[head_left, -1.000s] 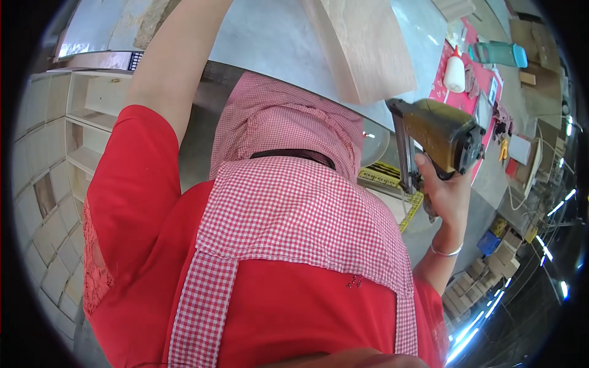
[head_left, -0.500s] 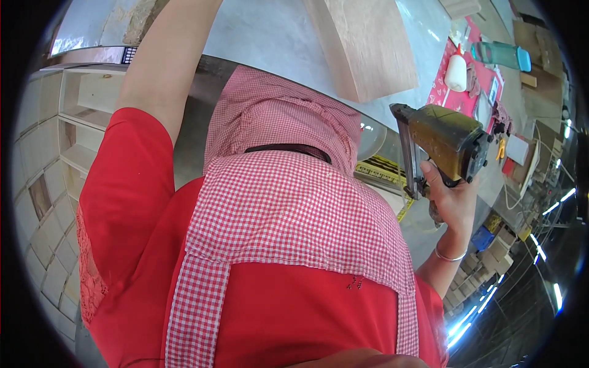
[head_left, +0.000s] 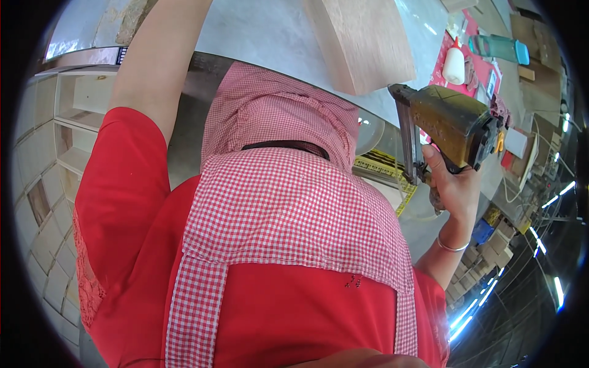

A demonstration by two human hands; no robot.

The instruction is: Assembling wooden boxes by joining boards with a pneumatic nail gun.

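Observation:
My right hand (head_left: pixel 451 184) is wrapped round the grip of a worn, yellowish-brown nail gun (head_left: pixel 451 119), held up at the table's front edge. The gun's narrow dark nose and magazine side faces the wooden piece. A pale, curved wooden board piece (head_left: pixel 374 46) lies on the table just beyond the gun; its far end runs out of the picture. Only the left forearm (head_left: pixel 162 61) shows, reaching forward over the table. My left hand itself is beyond the upper edge, so what it holds is hidden.
On the grey-white tabletop (head_left: pixel 257 43), at the right, are a white glue bottle with a red tip (head_left: pixel 454 64) and a teal drinking bottle (head_left: pixel 500 49) near a red patterned cloth. Wooden box frames (head_left: pixel 83 101) stand at the left. A yellow-black strip (head_left: pixel 380 162) lies below the table edge.
My right hand with the nail gun has shifted slightly up. The view has moved a little, and the wooden piece sits marginally higher in it. The grip is unchanged.

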